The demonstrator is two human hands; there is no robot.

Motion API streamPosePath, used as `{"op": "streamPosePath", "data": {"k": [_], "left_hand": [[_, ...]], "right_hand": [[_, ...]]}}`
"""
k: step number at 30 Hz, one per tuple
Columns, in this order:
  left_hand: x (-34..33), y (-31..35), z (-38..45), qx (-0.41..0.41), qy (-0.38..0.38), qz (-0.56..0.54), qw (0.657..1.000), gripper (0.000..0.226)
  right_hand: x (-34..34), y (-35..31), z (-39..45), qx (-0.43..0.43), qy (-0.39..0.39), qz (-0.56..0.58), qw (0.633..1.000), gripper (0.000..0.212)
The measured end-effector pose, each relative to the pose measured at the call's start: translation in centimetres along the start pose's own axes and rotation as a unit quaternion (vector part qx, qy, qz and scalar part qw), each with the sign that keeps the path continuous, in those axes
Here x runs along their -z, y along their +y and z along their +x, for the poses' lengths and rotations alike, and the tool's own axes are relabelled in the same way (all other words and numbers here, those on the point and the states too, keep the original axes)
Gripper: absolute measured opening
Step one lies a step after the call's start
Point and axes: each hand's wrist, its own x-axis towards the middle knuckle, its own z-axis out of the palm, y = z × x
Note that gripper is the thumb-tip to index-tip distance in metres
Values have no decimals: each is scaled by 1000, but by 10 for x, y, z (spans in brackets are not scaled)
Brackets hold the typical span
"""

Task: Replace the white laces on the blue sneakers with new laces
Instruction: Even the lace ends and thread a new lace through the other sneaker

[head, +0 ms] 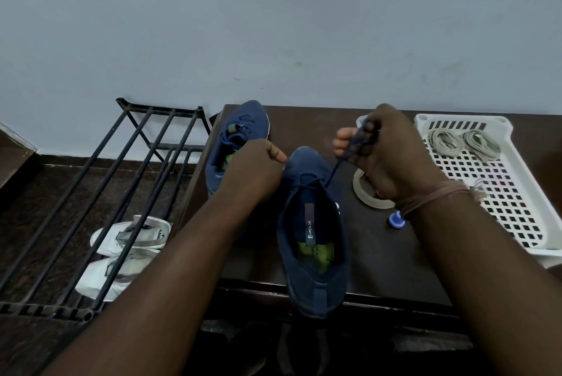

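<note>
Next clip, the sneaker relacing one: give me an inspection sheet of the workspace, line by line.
Surface: dark brown table, against a pale wall.
Job's things: near blue sneaker being laced with a dark blue lace; far blue sneaker behind it; two pale lace bundles in a white basket tray.
Clutter: tape roll; small blue object.
Grippers: left hand at the sneaker's eyelets; right hand grips the lace.
Cables: nothing seen.
Surroundings: black shoe rack with white shoes beneath.

Dark table [380, 254] carries 2 sneakers [313, 232], tape roll [365, 193], white tray [517, 223].
</note>
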Motion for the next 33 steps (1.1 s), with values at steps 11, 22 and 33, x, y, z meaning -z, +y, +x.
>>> {"op": "streamPosePath", "data": {"k": [11,22,33], "left_hand": [[-6,-6,0,9,-100,127,987,21],[-18,-16,7,1,-101,151,983,19],[-13,-14,13,35,-102,129,986,23]], "right_hand": [[-6,17,-18,-74,-198,-333,919,18],[-10,22,-17,-17,-201,-364,910,16],[-5,22,-19,-25,-202,-397,895,18]]}}
